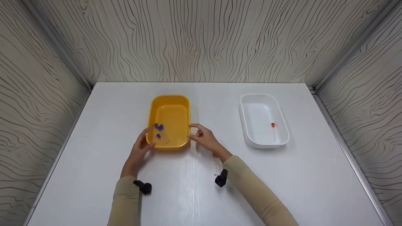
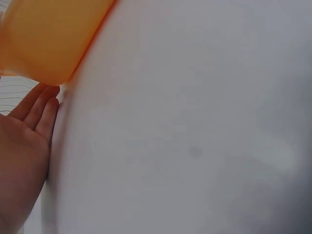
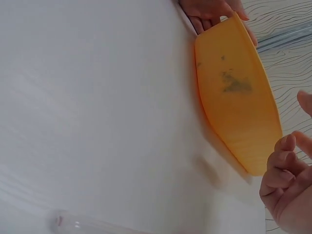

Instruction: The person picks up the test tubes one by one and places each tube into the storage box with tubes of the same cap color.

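A yellow plastic tray [image 1: 174, 121] stands on the table between both hands. My left hand [image 1: 140, 147] grips its left side near the front corner, thumb at the rim and fingers along the outer wall. On the opposite side my right hand [image 1: 204, 137] holds the right rim with thumb and index finger, the other fingers curled. Inside the tray, toward the front left, lie several clear tubes with blue caps [image 1: 160, 127]. Clear tubes with red caps [image 1: 216, 164] lie on the table beneath my right wrist, partly hidden by it.
A white tray [image 1: 247, 125] stands to the right on the white table [image 1: 182, 194]; it contains one clear tube with a red cap [image 1: 273, 125]. Wood-patterned panels [image 1: 201, 40] enclose the table at the back and sides.
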{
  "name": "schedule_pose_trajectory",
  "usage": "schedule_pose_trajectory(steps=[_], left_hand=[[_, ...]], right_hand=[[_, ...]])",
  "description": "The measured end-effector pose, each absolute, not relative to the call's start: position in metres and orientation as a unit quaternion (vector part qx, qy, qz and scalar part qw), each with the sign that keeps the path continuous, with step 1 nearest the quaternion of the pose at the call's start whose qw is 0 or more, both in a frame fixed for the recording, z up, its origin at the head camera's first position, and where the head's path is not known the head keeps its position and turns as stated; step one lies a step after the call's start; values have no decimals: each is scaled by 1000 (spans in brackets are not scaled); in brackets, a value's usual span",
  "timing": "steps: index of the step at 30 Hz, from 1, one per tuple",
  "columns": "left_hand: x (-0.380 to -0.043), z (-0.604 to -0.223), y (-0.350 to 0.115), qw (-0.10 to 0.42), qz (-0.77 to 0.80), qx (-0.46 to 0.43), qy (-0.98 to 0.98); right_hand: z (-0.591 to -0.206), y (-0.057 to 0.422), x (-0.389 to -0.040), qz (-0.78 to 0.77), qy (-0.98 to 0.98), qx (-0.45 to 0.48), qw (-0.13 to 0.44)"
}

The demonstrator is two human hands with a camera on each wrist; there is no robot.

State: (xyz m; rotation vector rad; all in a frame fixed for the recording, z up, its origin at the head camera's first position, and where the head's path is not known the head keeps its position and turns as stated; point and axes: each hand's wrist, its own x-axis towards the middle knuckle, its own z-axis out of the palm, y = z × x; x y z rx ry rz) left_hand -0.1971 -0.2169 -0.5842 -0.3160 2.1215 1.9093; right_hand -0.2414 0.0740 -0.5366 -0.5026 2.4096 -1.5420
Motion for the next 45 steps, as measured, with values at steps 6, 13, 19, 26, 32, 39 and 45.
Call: schedule_pose_trajectory(steps=[6,13,19,26,32,39,45], left_hand=[[-195,-585,-218,132,653,-112,738],[-195,-587,-220,136,649,-126,738],[-194,-587,-221,138,649,-129,737],[-190,-576,-217,125,667,-101,727],[-186,-558,-213,136,674,-98,719],[-191,-573,-214,118,666,-83,732],[-193,-587,-212,82,687,-92,716]], right_hand=[[-535,80,-229,-546,811,-177,108],[-534,93,-212,-541,816,-189,76],[-527,106,-204,-537,818,-194,71],[-495,122,-185,-547,816,-169,79],[-491,144,-177,-550,825,-128,21],[-520,180,-185,-529,842,-80,-71],[-534,207,-187,-516,842,-61,-144]])
